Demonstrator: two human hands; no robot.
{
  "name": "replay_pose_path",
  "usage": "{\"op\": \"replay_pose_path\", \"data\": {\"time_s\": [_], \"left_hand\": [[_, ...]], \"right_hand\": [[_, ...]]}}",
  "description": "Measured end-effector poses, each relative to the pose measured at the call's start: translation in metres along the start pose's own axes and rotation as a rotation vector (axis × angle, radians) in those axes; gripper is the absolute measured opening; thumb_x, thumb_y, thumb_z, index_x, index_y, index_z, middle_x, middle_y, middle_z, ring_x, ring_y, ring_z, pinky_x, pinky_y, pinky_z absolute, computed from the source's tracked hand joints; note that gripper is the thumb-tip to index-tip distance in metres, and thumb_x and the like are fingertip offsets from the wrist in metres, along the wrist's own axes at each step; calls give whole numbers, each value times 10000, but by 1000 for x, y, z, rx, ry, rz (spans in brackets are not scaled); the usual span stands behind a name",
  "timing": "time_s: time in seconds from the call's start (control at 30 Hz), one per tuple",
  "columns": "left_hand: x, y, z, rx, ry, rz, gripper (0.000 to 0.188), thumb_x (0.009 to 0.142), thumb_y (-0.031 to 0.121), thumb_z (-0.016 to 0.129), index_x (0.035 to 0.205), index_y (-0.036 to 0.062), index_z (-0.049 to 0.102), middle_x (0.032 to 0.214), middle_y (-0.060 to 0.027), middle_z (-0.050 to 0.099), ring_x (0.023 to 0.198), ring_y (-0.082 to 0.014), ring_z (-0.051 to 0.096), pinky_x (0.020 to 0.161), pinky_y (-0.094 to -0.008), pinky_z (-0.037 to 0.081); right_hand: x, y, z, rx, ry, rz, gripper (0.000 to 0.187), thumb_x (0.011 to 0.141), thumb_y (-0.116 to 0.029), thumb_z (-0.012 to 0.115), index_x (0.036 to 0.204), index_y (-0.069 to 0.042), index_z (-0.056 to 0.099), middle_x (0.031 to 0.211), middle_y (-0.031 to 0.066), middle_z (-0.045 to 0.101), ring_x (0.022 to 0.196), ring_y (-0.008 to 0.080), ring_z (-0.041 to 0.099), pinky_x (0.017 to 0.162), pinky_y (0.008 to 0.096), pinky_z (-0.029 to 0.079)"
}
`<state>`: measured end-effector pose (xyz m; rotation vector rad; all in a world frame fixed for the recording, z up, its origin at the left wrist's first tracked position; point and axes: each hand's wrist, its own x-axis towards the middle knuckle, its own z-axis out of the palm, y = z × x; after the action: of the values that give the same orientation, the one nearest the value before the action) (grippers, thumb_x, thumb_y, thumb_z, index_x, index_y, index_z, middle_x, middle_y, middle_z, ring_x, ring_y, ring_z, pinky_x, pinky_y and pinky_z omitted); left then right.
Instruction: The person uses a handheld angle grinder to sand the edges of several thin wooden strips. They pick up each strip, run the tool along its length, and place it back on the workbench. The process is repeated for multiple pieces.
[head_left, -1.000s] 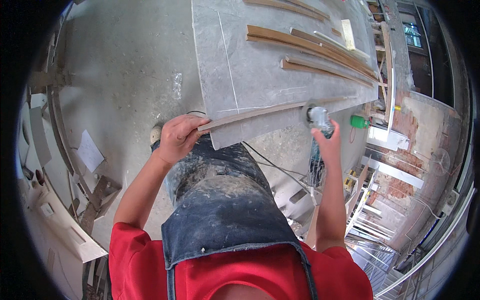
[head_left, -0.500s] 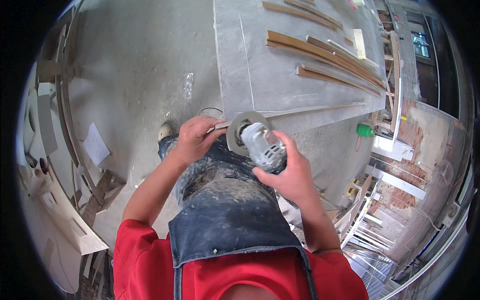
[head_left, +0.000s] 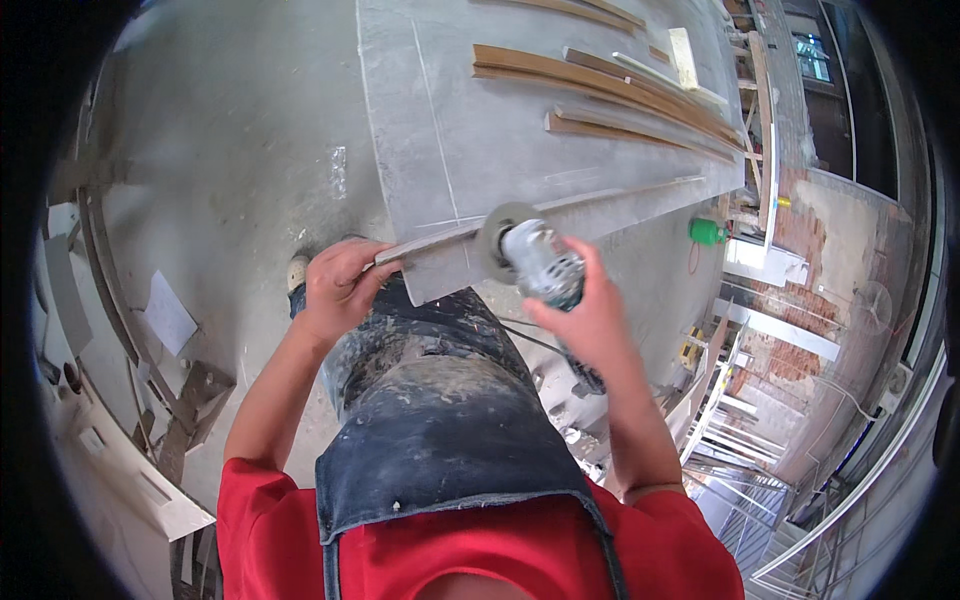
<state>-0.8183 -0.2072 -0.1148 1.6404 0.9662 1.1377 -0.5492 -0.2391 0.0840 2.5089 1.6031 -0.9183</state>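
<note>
My right hand (head_left: 590,320) grips a grey angle grinder (head_left: 535,262); its round disc sits against a long thin strip (head_left: 600,205) lying along the near edge of a grey board (head_left: 450,110). My left hand (head_left: 338,285) pinches the strip's near left end at the board's corner. The grinder's cable drops behind my right forearm. My legs, in dusty dark trousers and apron, stand directly below the board's corner.
Several brown wooden strips (head_left: 600,85) lie across the far part of the board. Metal brackets (head_left: 190,405) and a paper sheet (head_left: 168,312) rest on the concrete floor at left. A green can (head_left: 708,231) stands at right, by a railing and brick wall.
My right hand has brought the grinder from the right side over to the strip's near end, beside my left hand. The left hand has stayed on the strip.
</note>
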Motion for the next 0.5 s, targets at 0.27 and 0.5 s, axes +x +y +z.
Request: {"op": "replay_pose_path", "data": {"time_s": [0.27, 0.5], "left_hand": [[-6, -3, -3, 8, -4, -62, 160, 871, 39, 808, 1021, 30, 754, 934, -133, 768, 819, -286, 738, 728, -352, 572], [4, 7, -24, 118, -89, -19, 160, 841, 44, 811, 976, 45, 724, 843, -126, 728, 738, -306, 700, 697, -379, 548]], "right_hand": [[49, 109, -43, 67, 313, 80, 848, 734, -352, 879, 1436, -57, 505, 1264, 218, 679, 1158, 331, 668, 999, 435, 514], [61, 142, -64, 173, 433, 190, 853, 751, -371, 877, 1434, -13, 512, 1301, 207, 659, 1191, 290, 644, 1020, 410, 503]]}}
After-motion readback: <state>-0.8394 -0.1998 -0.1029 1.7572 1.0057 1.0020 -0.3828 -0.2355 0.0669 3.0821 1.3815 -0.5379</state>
